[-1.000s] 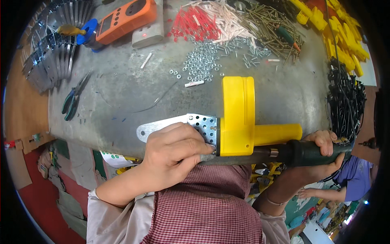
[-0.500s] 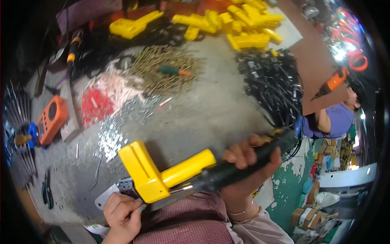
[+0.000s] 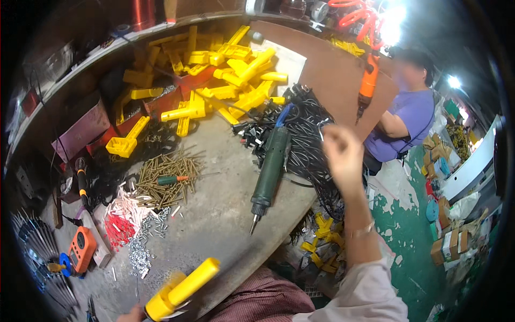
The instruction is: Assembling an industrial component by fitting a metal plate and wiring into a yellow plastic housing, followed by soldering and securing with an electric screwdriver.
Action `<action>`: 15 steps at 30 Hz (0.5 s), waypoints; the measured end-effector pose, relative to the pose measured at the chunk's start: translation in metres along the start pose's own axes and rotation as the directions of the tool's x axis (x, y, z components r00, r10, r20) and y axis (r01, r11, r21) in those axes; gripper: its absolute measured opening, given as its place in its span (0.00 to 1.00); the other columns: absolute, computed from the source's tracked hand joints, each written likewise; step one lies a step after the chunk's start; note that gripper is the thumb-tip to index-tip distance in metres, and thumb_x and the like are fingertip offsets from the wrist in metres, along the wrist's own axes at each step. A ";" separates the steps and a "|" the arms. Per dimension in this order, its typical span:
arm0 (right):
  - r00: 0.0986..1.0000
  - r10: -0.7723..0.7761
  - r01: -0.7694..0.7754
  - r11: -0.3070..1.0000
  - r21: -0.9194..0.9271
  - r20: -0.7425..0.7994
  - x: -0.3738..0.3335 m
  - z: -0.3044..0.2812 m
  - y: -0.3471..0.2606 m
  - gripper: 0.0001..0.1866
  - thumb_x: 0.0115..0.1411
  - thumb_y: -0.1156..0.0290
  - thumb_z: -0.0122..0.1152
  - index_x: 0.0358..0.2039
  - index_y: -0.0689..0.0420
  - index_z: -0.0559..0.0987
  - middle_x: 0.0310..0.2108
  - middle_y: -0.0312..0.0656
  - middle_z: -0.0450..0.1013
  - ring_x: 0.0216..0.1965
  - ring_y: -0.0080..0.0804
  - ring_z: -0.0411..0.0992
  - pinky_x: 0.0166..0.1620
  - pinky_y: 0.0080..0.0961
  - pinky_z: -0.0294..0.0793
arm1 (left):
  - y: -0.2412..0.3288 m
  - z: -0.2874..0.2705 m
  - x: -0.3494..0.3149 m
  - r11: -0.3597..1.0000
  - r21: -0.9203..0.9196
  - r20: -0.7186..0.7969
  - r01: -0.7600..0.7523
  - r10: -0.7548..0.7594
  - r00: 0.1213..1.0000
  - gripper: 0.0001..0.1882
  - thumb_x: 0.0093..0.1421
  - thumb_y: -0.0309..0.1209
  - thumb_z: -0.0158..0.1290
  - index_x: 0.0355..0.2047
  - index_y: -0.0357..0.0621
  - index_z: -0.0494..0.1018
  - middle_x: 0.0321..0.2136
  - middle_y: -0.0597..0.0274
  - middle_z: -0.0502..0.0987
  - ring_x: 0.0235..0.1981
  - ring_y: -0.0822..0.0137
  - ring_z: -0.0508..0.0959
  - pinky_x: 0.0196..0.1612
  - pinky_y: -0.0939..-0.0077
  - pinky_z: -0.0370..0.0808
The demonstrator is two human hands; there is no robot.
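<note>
At the bottom left, my left hand [image 3: 130, 315] is closed on a yellow plastic housing [image 3: 188, 284] with a tube-like arm; most of this hand is cut off by the picture's edge. My right hand [image 3: 343, 153] is raised at the right side of a heap of black cords [image 3: 306, 142]. Its fingers are curled together and slightly blurred, with a small pale loop at their tips that I cannot identify. A dark green electric screwdriver [image 3: 271, 166] lies on the bench beside the cords, its bit toward me.
Yellow housings [image 3: 236, 64] are heaped at the back. Long brass screws [image 3: 166, 174], a small screwdriver [image 3: 171, 180], red sleeves [image 3: 119, 229] and metal nuts [image 3: 140, 257] lie left. An orange meter [image 3: 82, 249] stands farther left. An orange power screwdriver [image 3: 368, 80] hangs near a co-worker [image 3: 410, 107].
My right hand has let go of the electric screwdriver, which lies on the bench, and moved up to the cords. The yellow housing has shifted down and left with my left hand. The view has turned.
</note>
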State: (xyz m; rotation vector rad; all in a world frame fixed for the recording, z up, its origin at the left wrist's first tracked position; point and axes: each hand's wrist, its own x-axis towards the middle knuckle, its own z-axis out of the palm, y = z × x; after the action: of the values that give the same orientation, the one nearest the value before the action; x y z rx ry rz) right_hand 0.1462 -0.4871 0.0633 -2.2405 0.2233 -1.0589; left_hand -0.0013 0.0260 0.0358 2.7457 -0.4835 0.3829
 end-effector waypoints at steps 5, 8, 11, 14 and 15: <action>0.995 0.100 -0.085 0.899 -0.429 0.012 0.092 -0.005 0.095 0.14 0.55 0.62 0.62 0.38 0.57 0.82 0.34 0.47 0.79 0.36 0.46 0.77 0.45 0.35 0.73 | -0.018 -0.011 0.025 0.956 0.017 0.298 0.293 -0.285 0.911 0.15 0.58 0.32 0.52 0.44 0.41 0.77 0.40 0.45 0.78 0.37 0.42 0.77 0.42 0.57 0.74; 0.935 0.287 -0.180 0.889 -0.421 0.208 0.098 0.008 0.066 0.18 0.56 0.56 0.62 0.36 0.59 0.82 0.32 0.52 0.78 0.40 0.45 0.77 0.46 0.37 0.73 | -0.018 0.002 0.022 0.989 0.096 0.079 0.112 -0.120 0.990 0.15 0.57 0.26 0.52 0.46 0.39 0.75 0.43 0.42 0.75 0.44 0.42 0.74 0.48 0.57 0.71; 0.905 0.219 -0.102 0.944 -0.313 0.364 0.100 0.016 0.053 0.21 0.57 0.53 0.61 0.36 0.62 0.81 0.31 0.54 0.78 0.38 0.45 0.77 0.44 0.38 0.73 | -0.012 0.007 0.022 0.999 0.028 0.004 0.033 -0.033 0.999 0.17 0.55 0.25 0.53 0.47 0.40 0.74 0.45 0.44 0.74 0.46 0.43 0.72 0.50 0.55 0.69; 0.835 0.225 0.018 0.901 -0.434 0.502 0.107 0.012 0.031 0.21 0.51 0.53 0.66 0.33 0.61 0.81 0.30 0.52 0.78 0.36 0.43 0.77 0.42 0.36 0.74 | -0.007 0.008 0.020 0.999 0.036 0.000 -0.002 0.002 1.000 0.21 0.50 0.22 0.54 0.48 0.41 0.74 0.46 0.47 0.74 0.47 0.44 0.72 0.51 0.55 0.69; 0.693 0.327 0.043 0.871 -0.489 0.643 0.114 0.011 0.022 0.21 0.49 0.54 0.68 0.32 0.60 0.81 0.30 0.52 0.78 0.36 0.43 0.77 0.42 0.35 0.75 | -0.006 0.007 0.020 0.999 0.048 -0.005 -0.017 0.017 1.000 0.23 0.49 0.21 0.55 0.48 0.41 0.74 0.46 0.48 0.74 0.47 0.44 0.72 0.51 0.56 0.69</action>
State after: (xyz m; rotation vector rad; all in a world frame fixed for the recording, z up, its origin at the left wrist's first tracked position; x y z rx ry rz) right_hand 0.2321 -0.5456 0.1170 -2.8309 0.3387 0.0450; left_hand 0.0203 0.0235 0.0338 2.7880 -0.5024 0.4112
